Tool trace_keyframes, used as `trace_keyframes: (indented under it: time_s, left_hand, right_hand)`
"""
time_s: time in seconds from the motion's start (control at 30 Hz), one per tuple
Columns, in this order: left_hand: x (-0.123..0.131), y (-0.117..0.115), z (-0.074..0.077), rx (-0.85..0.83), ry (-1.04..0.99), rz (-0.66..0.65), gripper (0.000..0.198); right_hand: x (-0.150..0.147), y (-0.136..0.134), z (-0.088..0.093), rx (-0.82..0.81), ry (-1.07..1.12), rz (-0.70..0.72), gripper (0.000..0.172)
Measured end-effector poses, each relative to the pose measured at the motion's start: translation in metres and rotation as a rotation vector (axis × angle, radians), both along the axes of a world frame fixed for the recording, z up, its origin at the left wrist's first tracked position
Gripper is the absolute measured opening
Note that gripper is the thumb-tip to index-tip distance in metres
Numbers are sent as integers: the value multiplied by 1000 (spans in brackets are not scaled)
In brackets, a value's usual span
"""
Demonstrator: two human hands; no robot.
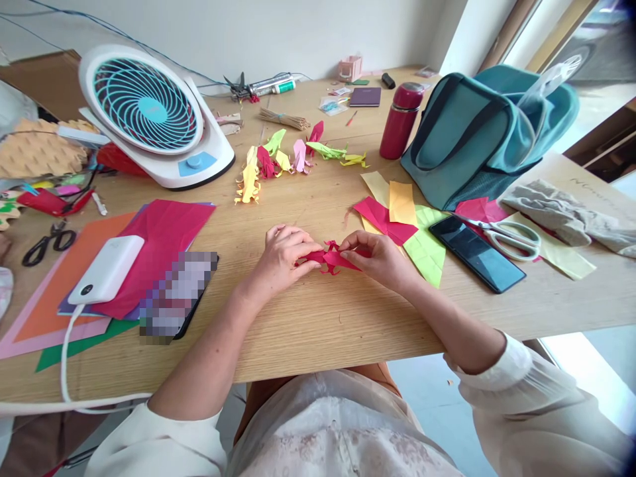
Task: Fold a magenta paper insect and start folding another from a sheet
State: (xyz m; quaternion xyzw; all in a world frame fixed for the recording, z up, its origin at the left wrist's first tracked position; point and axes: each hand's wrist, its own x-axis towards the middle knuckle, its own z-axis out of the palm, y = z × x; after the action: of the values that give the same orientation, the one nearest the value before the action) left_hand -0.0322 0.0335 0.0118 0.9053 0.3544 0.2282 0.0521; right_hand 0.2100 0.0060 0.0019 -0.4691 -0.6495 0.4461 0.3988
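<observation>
A red folded-paper figure (332, 259) with thin legs sticking out lies low over the table between my two hands. My left hand (288, 255) pinches its left end, thumb below and fingers over the top. At its right end my right hand (377, 257) grips the paper between thumb and forefinger. The parts under my fingers are hidden. Behind my hands stands a group of finished paper figures, among them a yellow one (249, 175), a pink one (301, 156) and a green one (325, 150). Red paper pieces (387, 222) and a lime sheet (427, 248) lie right of my hands.
On the left are a fan (149, 112), coloured sheets (171, 225), a white power bank (109, 268) and a phone (186, 298). To the right are a red flask (400, 122), a teal bag (477, 139), another phone (477, 252) and scissors (514, 238).
</observation>
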Motion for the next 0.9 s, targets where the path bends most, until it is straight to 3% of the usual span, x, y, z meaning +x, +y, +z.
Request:
trace_keyframes:
  time_s: [0.43,0.73,0.9]
  left_hand:
    - [3,-4,7,-18,-30,-47,17]
    - [4,-7,7,10,-52,-67,22]
    - [3,-7,3,-85,-130,-106,27]
  right_hand:
    - [-3,-2,1,21,-17,-19,14]
    - [-2,4,-7,-60,163,32,21]
    - [-2,4,-6,-40,159,63,23]
